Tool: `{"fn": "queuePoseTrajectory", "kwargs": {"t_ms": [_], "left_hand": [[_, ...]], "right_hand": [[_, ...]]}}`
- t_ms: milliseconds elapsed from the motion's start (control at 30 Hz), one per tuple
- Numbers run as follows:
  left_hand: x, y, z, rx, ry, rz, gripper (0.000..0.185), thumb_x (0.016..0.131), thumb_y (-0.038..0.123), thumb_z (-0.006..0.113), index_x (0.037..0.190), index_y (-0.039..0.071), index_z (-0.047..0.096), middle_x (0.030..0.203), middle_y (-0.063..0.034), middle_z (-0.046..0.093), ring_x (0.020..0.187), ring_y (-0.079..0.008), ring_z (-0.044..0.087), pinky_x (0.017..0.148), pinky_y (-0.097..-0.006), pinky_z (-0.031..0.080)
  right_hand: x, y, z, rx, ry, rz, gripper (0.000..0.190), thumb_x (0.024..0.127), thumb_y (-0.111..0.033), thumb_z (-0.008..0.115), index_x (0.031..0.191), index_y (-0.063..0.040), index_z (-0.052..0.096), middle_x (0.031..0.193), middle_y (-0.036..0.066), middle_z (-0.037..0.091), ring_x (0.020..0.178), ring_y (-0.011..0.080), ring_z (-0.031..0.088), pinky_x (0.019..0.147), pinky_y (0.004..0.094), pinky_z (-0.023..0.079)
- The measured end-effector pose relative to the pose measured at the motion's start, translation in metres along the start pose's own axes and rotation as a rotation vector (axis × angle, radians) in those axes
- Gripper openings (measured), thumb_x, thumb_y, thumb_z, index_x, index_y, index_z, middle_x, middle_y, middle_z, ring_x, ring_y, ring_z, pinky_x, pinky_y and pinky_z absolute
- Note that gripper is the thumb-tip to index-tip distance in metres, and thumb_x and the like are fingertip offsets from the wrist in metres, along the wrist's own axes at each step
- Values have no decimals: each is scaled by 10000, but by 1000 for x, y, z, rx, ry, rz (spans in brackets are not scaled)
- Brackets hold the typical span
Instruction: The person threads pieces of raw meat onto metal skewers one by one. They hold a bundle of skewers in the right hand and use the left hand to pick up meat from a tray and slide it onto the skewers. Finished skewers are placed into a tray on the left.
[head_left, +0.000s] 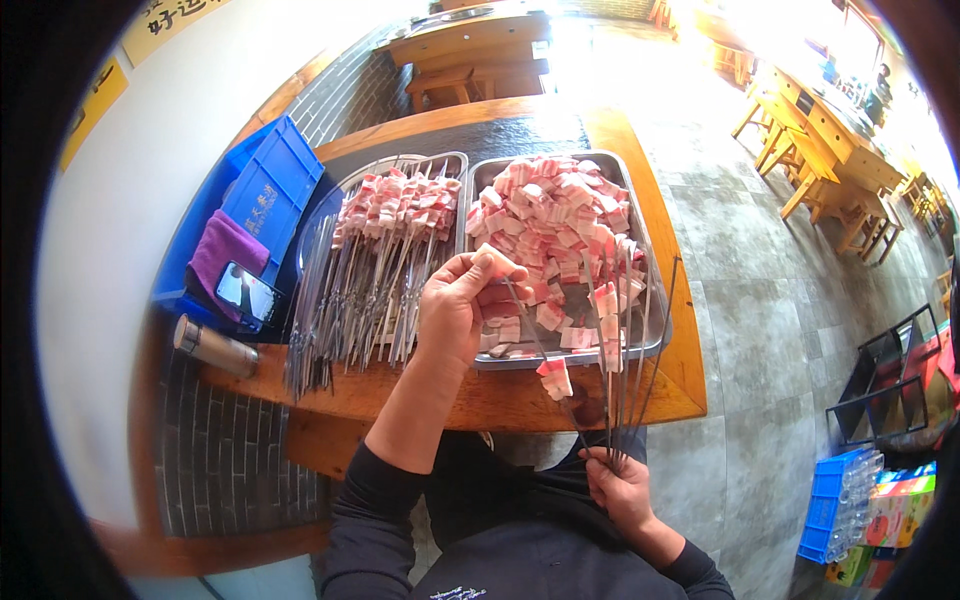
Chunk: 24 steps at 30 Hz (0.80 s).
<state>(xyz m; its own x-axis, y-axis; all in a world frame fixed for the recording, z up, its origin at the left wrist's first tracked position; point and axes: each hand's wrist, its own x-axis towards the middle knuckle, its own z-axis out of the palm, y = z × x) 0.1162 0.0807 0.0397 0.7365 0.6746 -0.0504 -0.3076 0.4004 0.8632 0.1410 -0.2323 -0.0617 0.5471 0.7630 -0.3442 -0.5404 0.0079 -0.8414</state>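
Between thumb and fingers, my left hand (459, 300) pinches a piece of fatty meat (493, 260) at the tip of a metal skewer (525, 319). Lower on that skewer sits another meat piece (555, 379). A fan of several metal skewers (639, 360) is gripped near its lower ends by my right hand (621, 480). One of these carries several pieces of meat (609, 326). Beyond my hands, a steel tray (480, 363) holds a heap of cut raw meat (551, 210). Left of it, loaded meat skewers (401, 199) lie on a second tray (463, 161), handles toward me.
At the table's left are a blue plastic crate (274, 187), a purple cloth (225, 251), a phone (249, 291) and a metal flask (217, 346). The wooden table edge (337, 386) runs before me. Glassware in a blue crate (829, 506) stands on the right.
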Motion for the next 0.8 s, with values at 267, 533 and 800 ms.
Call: {"fn": "queuePoseTrajectory", "kwargs": {"t_ms": [267, 533, 800], "left_hand": [[-3, -2, 4, -7, 15, 55, 161, 995, 187, 628, 952, 33, 614, 880, -145, 720, 750, -257, 742, 659, -365, 625], [-7, 3, 9, 17, 75, 13, 142, 1012, 143, 581, 930, 29, 602, 859, -160, 713, 738, -254, 738, 676, -390, 633], [-13, 1, 12, 225, 86, 48, 173, 1020, 189, 581, 918, 50, 597, 805, -94, 690, 676, -204, 706, 613, -310, 583]], "right_hand": [[-1, 2, -1, -8, 9, 18, 178, 977, -66, 619, 1116, 39, 663, 659, -1, 538, 493, 66, 436, 446, 215, 340], [-2, 4, -4, 11, -14, 31, 185, 1001, -89, 614, 1147, 3, 682, 689, -34, 548, 534, 44, 446, 480, 209, 349], [-2, 8, -2, -2, 17, 18, 150, 988, -63, 611, 1098, 13, 679, 674, -19, 551, 505, 60, 450, 455, 219, 353]]}}
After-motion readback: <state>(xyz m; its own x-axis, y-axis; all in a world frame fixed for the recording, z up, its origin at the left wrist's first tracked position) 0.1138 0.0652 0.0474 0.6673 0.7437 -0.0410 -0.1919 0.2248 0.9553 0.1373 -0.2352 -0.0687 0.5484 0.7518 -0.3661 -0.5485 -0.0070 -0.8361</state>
